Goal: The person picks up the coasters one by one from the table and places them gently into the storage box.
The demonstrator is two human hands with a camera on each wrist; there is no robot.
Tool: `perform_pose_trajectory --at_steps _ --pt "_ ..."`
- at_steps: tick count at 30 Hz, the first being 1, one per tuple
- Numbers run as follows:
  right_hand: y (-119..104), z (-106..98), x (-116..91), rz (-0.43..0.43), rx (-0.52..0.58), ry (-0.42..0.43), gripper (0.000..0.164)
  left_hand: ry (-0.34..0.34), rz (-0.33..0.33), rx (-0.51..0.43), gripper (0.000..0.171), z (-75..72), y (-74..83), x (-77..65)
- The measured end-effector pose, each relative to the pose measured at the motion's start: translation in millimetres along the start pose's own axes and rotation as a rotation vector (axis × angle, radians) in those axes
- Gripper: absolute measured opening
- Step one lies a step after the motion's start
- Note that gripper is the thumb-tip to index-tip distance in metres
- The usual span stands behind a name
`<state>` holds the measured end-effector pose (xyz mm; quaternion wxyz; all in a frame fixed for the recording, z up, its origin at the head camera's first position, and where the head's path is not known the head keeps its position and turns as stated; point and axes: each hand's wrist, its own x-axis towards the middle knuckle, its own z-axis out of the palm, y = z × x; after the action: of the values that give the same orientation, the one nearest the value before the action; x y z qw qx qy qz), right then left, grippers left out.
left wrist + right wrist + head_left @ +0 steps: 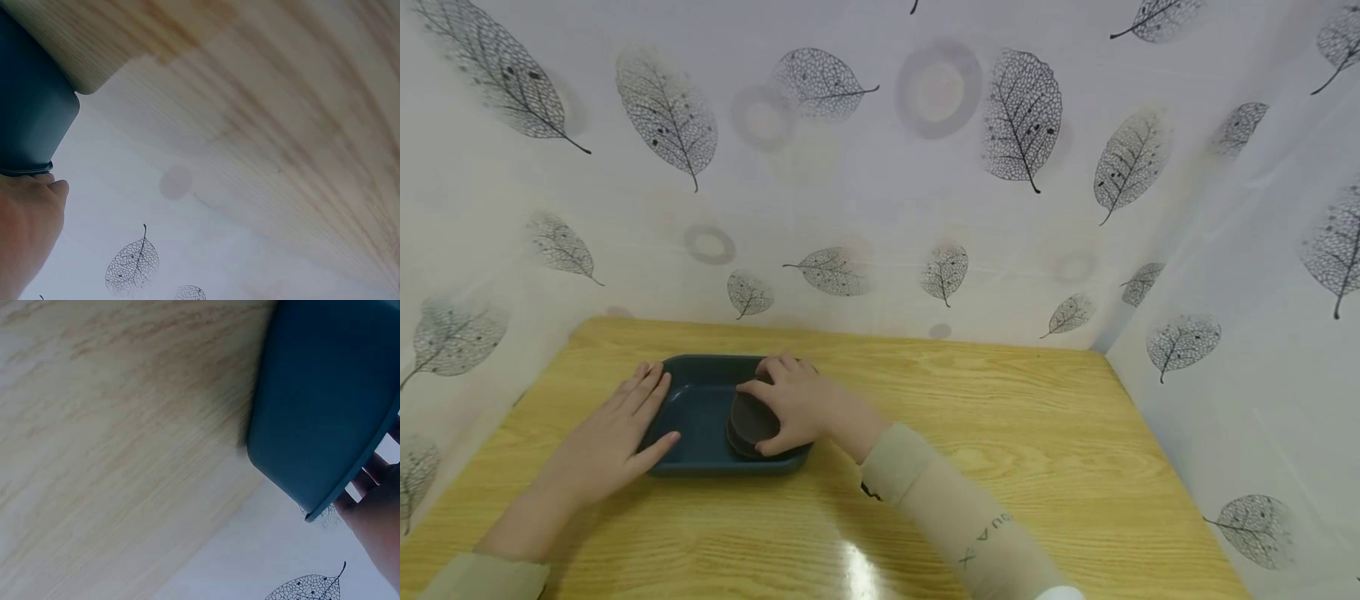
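A dark blue rectangular tray (722,469) with raised walls stands on the table. My left hand (613,442) rests on its left rim, fingers straight and the thumb reaching over the near left corner. In the left wrist view the left hand (28,225) is right at the rim of the tray (44,112). Inside the tray's right part is a dark, rounded, thick object (751,423). My right hand (801,404) grips it from above, thumb on the near side and fingers on the far side. The right wrist view has the tray wall (319,419) hiding that object.
The wood-grain table (985,442) extends to the right of the tray and toward the front. Behind it and at both sides hangs a pale curtain (880,208) with a leaf print, meeting the table's back edge.
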<state>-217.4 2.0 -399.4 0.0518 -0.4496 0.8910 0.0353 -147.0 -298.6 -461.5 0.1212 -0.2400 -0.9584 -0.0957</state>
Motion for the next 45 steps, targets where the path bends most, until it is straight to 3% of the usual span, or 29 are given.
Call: perform_pose_trajectory --at_steps 10,16,27,38,45 --pt "-4.7 10.3 5.6 -0.015 -0.065 -0.023 0.08 -0.004 0.002 -0.001 0.087 -0.9 0.6 0.0" --pt "-5.1 13.9 4.8 -0.036 -0.078 0.008 0.076 0.001 0.001 0.002 0.087 -1.1 0.5 -0.3" --pt "-6.8 7.8 -0.9 -0.049 -0.082 0.039 0.075 -0.005 0.0 0.009 0.087 0.7 -1.2 -0.6" --pt "-0.3 -0.2 -14.4 -0.02 -0.001 0.064 0.079 -0.044 -0.004 0.024 0.09 -2.7 -0.2 1.1" --pt "13.3 -6.9 -35.0 -0.002 0.025 0.102 0.08 -0.051 0.004 0.068 0.093 -5.8 0.2 2.1"
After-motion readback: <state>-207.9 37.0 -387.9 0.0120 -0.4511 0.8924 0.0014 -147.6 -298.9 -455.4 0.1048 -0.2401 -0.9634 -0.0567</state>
